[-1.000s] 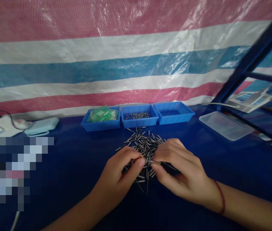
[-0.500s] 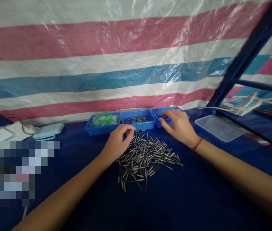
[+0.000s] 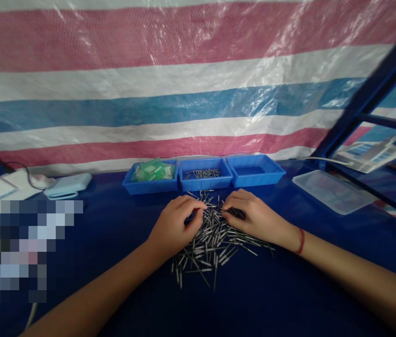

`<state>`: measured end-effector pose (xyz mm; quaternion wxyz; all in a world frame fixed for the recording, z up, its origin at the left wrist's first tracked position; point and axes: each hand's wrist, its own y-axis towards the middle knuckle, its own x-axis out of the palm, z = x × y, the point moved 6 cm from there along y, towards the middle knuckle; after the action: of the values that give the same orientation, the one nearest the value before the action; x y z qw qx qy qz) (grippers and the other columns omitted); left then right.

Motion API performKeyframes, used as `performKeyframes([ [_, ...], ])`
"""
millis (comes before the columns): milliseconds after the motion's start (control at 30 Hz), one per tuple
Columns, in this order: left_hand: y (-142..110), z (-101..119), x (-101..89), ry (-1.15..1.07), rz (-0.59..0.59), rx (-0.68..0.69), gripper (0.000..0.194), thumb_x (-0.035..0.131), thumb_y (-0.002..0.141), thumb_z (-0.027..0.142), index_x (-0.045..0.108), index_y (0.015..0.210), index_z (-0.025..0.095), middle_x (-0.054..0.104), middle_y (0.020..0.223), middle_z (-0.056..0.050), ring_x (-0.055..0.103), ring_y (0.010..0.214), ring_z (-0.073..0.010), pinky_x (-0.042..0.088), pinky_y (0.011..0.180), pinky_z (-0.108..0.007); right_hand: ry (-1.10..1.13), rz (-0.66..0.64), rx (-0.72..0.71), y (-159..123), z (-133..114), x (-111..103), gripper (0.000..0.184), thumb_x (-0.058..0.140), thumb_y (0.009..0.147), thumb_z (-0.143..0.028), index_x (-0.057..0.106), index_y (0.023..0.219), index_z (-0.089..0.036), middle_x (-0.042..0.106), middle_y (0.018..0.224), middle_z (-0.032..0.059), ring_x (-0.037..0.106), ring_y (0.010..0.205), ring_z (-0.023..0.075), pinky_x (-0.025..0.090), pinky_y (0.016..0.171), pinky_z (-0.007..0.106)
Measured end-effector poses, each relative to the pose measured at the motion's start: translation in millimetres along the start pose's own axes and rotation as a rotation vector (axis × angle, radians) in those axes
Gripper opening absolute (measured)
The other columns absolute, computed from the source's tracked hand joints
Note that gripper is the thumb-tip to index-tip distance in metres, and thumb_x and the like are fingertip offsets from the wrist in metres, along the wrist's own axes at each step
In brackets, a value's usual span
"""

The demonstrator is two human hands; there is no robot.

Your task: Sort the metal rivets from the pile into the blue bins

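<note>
A loose pile of silver blind rivets [image 3: 215, 238] lies on the dark blue table in front of me. My left hand [image 3: 180, 224] is at the pile's left side, thumb and forefinger pinched on a thin rivet that points right. My right hand [image 3: 254, 215] is low over the right side of the pile, its thumb and forefinger closing on a rivet mostly hidden by the fingertips. Behind the pile, a blue tray [image 3: 206, 184] contains more rivets. The right blue tray [image 3: 259, 179] has no contents showing.
At the left of the row, another blue tray [image 3: 150, 187] holds green-and-clear plastic packets [image 3: 154, 170]. A clear plastic lid [image 3: 333, 191] lies to the right. A light blue case [image 3: 68, 186] is at the left, and a striped sheet [image 3: 183, 107] hangs behind.
My right hand has come from the right tray down to the pile, its fingers going from apart to pinched. My left hand has moved slightly right and toward me, still pinching. The view has shifted slightly.
</note>
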<state>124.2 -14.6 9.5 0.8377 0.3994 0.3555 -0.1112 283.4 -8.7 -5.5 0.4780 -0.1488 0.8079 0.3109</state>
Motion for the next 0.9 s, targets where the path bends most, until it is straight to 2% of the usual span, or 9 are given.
performKeyframes([
  [167, -2, 3, 3.2, -0.025, 0.016, -0.017, 0.013, 0.05, 0.083, 0.011, 0.06, 0.087, 0.016, 0.065, 0.083, -0.004, 0.061, 0.079, -0.0149, 0.049, 0.073, -0.03, -0.008, 0.016, 0.037, -1, -5, 1, 0.01, 0.052, 0.08, -0.017, 0.062, 0.078, -0.018, 0.062, 0.08, 0.0036, 0.054, 0.077, 0.017, 0.041, 0.072, 0.033],
  [300, -4, 4, 8.9, -0.016, -0.027, -0.019, 0.014, 0.049, 0.084, 0.013, 0.061, 0.088, 0.017, 0.065, 0.082, -0.004, 0.06, 0.077, -0.0154, 0.049, 0.071, -0.03, 0.014, 0.02, 0.092, -2, -2, 4, 0.01, 0.055, 0.078, -0.018, 0.063, 0.083, -0.017, 0.062, 0.085, 0.0056, 0.055, 0.082, 0.0186, 0.043, 0.076, 0.034],
  [433, -3, 5, 10.9, -0.009, -0.046, -0.017, 0.014, 0.048, 0.083, 0.013, 0.061, 0.087, 0.017, 0.065, 0.081, -0.004, 0.06, 0.077, -0.016, 0.048, 0.07, -0.031, 0.097, 0.032, 0.129, -2, 1, 5, 0.007, 0.054, 0.079, -0.016, 0.061, 0.079, -0.018, 0.06, 0.087, 0.0053, 0.055, 0.084, 0.0177, 0.045, 0.077, 0.034],
  [600, -3, 4, 10.5, -0.014, -0.049, -0.037, 0.015, 0.048, 0.083, 0.013, 0.061, 0.086, 0.018, 0.065, 0.08, -0.003, 0.06, 0.076, -0.0156, 0.047, 0.071, -0.031, 0.152, 0.096, 0.094, -3, -6, 0, 0.007, 0.051, 0.084, -0.018, 0.057, 0.08, -0.019, 0.06, 0.084, 0.0044, 0.056, 0.083, 0.0181, 0.045, 0.077, 0.035],
  [667, -3, 3, 11.0, 0.019, -0.054, -0.041, 0.015, 0.048, 0.083, 0.014, 0.062, 0.088, 0.019, 0.065, 0.081, -0.003, 0.06, 0.077, -0.0164, 0.046, 0.071, -0.032, 0.226, 0.189, 0.123, -5, -5, -5, 0.007, 0.049, 0.086, -0.021, 0.056, 0.087, -0.02, 0.061, 0.084, 0.0038, 0.057, 0.079, 0.0167, 0.046, 0.073, 0.033],
  [767, -3, 1, 12.4, 0.07, -0.072, -0.048, 0.015, 0.05, 0.084, 0.016, 0.061, 0.093, 0.02, 0.066, 0.085, -0.003, 0.06, 0.081, -0.0179, 0.043, 0.072, -0.034, 0.411, 0.34, 0.21, -9, -1, -13, 0.016, 0.051, 0.087, -0.026, 0.056, 0.101, -0.02, 0.063, 0.089, 0.0041, 0.06, 0.077, 0.0152, 0.049, 0.069, 0.03],
  [900, -4, -1, 13.3, 0.066, -0.091, -0.052, 0.02, 0.058, 0.082, 0.026, 0.058, 0.101, 0.021, 0.066, 0.087, -0.003, 0.06, 0.084, -0.0191, 0.042, 0.076, -0.036, 0.727, 0.404, 0.28, -10, -2, -13, 0.011, 0.058, 0.083, -0.028, 0.062, 0.091, -0.021, 0.066, 0.087, 0.0029, 0.063, 0.076, 0.0133, 0.05, 0.069, 0.027],
])
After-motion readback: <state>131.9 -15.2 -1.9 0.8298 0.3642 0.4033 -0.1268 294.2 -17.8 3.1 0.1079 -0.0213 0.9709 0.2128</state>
